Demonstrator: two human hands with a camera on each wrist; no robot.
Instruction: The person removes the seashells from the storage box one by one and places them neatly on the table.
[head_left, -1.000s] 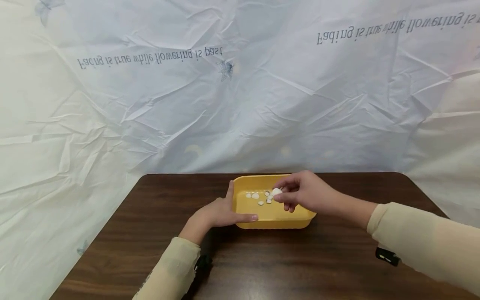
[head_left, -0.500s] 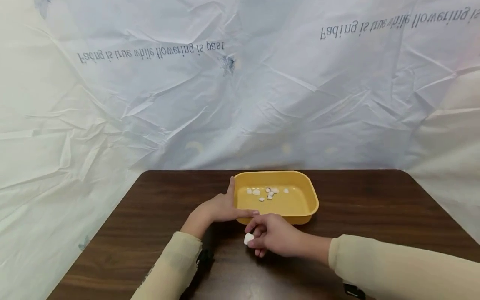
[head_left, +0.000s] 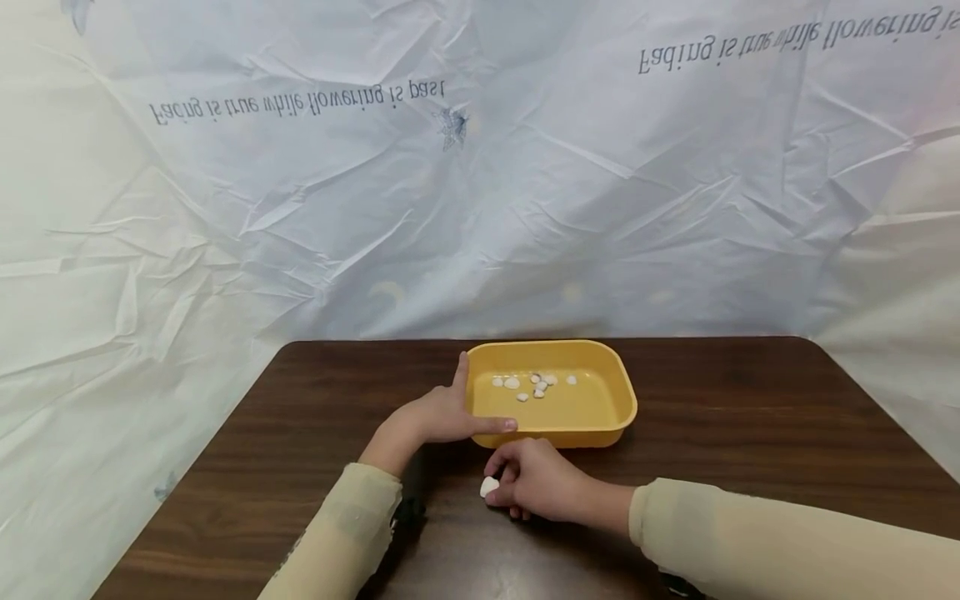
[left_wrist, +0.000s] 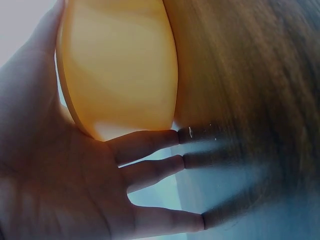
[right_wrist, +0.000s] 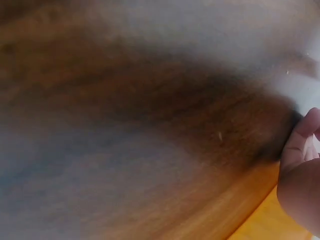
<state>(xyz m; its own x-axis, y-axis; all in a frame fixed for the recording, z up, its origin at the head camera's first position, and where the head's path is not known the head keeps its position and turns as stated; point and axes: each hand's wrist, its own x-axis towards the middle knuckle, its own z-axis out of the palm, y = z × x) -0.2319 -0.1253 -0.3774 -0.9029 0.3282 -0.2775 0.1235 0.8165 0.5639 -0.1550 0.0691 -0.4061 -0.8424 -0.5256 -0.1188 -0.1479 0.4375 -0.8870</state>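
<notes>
A yellow plastic tray (head_left: 577, 414) stands on the table, with several small white pebbles (head_left: 540, 389) scattered on its floor. My left hand (head_left: 442, 414) is spread against the tray's left end, its thumb lying along the front rim. In the left wrist view, straight fingers (left_wrist: 155, 175) reach down beside the tray wall (left_wrist: 120, 65) toward the tabletop. Just in front of the tray, my right hand (head_left: 536, 482) pinches a white pebble (head_left: 489, 487) between thumb and fingers, low over the table. In the right wrist view only part of that hand (right_wrist: 302, 165) shows, and the pebble is hidden.
The dark wood-grain table (head_left: 720, 442) has rounded far corners. Behind it hangs a wrinkled white sheet (head_left: 525, 208) with printed lettering. A dark strap piece (head_left: 408, 510) shows by the left sleeve.
My right hand has come out of the tray with the pebble, moving toward me and left to just above the table in front. My left hand stays at the tray's left end.
</notes>
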